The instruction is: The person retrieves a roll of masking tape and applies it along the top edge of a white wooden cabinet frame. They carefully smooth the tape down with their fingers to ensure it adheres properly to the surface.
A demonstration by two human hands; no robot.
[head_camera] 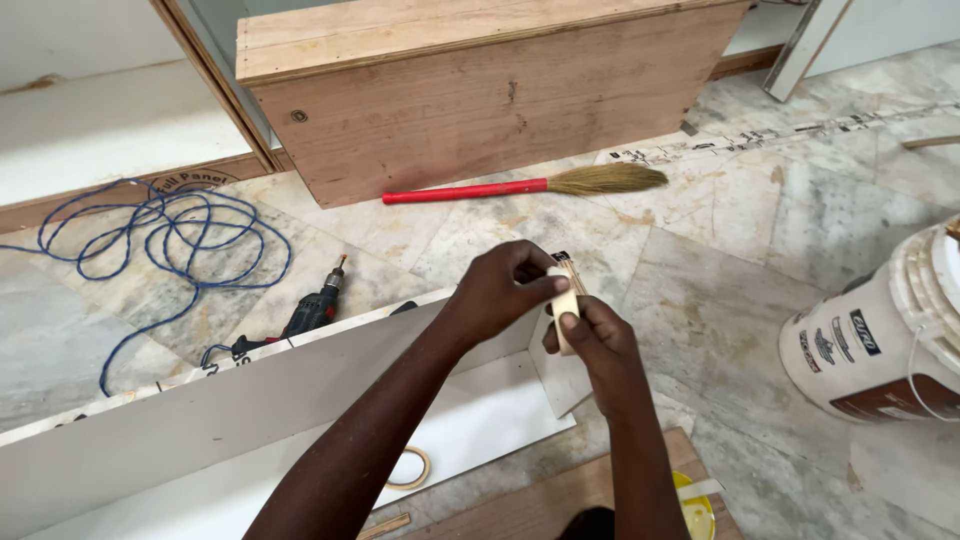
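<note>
Plywood (pixel 560 500) lies nearest you on the floor. Above it, your left hand (pixel 500 290) and right hand (pixel 590 335) pinch a small pale wooden strip (pixel 566 300) between thumbs and fingertips, likely to steady it over the corner of the white panel box (pixel 230 410). The strip stands near upright, its long axis tilted slightly right at the top. A tape roll (pixel 410 468) rests inside the box. Farther off lie a drill (pixel 312 310), blue cable (pixel 160 230), red-handled broom (pixel 520 185) and white bucket (pixel 880 340).
</note>
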